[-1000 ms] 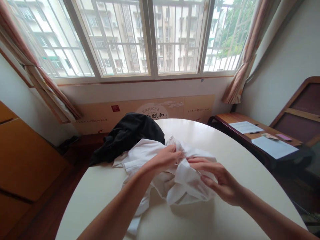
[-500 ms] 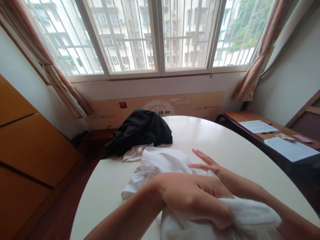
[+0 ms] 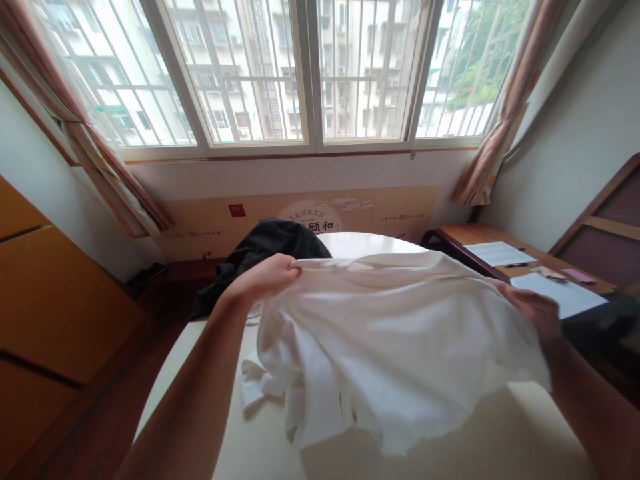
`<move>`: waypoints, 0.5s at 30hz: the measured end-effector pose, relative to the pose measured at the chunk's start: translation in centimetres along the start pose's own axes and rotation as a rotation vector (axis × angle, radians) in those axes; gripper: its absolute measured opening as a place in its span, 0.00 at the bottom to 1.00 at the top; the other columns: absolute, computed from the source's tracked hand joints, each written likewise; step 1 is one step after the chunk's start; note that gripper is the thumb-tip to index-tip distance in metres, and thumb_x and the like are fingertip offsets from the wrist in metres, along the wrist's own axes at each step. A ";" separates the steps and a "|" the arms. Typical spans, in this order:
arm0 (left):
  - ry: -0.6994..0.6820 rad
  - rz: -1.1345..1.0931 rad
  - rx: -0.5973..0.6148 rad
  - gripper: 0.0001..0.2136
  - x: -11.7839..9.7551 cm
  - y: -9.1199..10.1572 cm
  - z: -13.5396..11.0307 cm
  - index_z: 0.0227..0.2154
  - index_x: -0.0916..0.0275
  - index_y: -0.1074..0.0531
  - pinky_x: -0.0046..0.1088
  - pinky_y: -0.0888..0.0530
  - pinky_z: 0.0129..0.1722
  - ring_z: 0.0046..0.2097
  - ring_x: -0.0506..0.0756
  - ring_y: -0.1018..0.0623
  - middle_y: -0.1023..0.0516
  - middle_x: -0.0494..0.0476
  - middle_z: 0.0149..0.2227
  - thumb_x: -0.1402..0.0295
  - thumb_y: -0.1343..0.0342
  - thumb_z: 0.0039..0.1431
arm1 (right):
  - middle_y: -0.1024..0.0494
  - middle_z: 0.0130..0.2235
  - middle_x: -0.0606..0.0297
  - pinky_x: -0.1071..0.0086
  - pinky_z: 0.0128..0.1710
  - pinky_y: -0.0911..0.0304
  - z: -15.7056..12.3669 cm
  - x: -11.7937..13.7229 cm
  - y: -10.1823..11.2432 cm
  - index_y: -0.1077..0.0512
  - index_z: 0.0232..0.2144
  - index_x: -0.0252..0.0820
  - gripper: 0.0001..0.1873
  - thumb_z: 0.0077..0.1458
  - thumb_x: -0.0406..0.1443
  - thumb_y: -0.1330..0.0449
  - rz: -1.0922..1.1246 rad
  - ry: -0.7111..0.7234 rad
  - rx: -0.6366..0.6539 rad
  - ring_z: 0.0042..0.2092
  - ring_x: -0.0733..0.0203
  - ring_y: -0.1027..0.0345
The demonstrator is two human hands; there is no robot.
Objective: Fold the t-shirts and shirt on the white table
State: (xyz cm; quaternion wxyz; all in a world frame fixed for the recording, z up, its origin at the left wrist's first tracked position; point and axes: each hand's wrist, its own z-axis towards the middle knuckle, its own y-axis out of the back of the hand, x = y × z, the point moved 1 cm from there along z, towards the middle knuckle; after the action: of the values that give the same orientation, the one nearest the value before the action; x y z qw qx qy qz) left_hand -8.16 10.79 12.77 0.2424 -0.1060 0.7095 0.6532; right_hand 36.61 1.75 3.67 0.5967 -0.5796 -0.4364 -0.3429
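Note:
A white shirt [image 3: 385, 333] is stretched between my two hands above the round table, its top edge pulled almost straight and its lower part hanging in loose folds. My left hand [image 3: 270, 275] pinches the upper left corner of the fabric. At the opposite end my right hand [image 3: 533, 303] grips the other upper corner; it is slightly blurred and some of its fingers are behind the cloth. Behind my left hand lies a crumpled black garment [image 3: 265, 243] on the table's far left edge.
The round white table [image 3: 170, 393] is under the shirt. To the right stands a low wooden table [image 3: 460, 243] with paper sheets [image 3: 500, 253], a pen and a pink slip [image 3: 579, 275]. Orange-brown cabinets [image 3: 75, 293] are at left, and a barred window is ahead.
My hands, crossed over the bunched white shirt before, are now wide apart. The shirt has been lifted and spread between them. The view has shifted slightly to the right.

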 end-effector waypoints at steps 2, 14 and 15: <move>0.075 0.193 -0.023 0.09 1.5 -1.2 1.3 0.25 0.61 0.26 0.29 0.30 0.33 0.37 0.60 0.19 0.18 0.60 0.34 0.64 0.45 0.57 | 0.13 0.43 0.61 0.58 0.44 0.22 0.7 -0.4 -1.3 0.20 0.46 0.48 0.23 0.46 0.44 0.31 -0.095 -0.020 0.013 0.43 0.45 0.17; -0.020 0.149 0.212 0.13 2.8 -6.8 2.6 0.32 0.61 0.20 0.34 0.26 0.40 0.42 0.65 0.17 0.15 0.63 0.40 0.56 0.41 0.57 | 0.14 0.41 0.50 0.56 0.40 0.25 2.5 -1.7 2.8 0.17 0.38 0.40 0.27 0.59 0.58 0.37 -0.616 -0.140 -0.096 0.41 0.41 0.19; -0.074 0.089 0.247 0.13 3.0 -7.1 2.9 0.35 0.61 0.19 0.33 0.26 0.43 0.44 0.65 0.17 0.14 0.62 0.42 0.57 0.42 0.57 | 0.14 0.41 0.48 0.56 0.40 0.25 2.2 -1.3 2.8 0.17 0.40 0.40 0.29 0.61 0.59 0.40 -0.612 -0.013 -0.149 0.41 0.40 0.18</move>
State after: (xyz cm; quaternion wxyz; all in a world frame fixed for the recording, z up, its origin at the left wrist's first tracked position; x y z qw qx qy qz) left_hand -6.80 13.27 5.06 0.2504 -0.0197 0.7790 0.5745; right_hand 38.46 4.04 1.27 0.4188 -0.4657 -0.5681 -0.5339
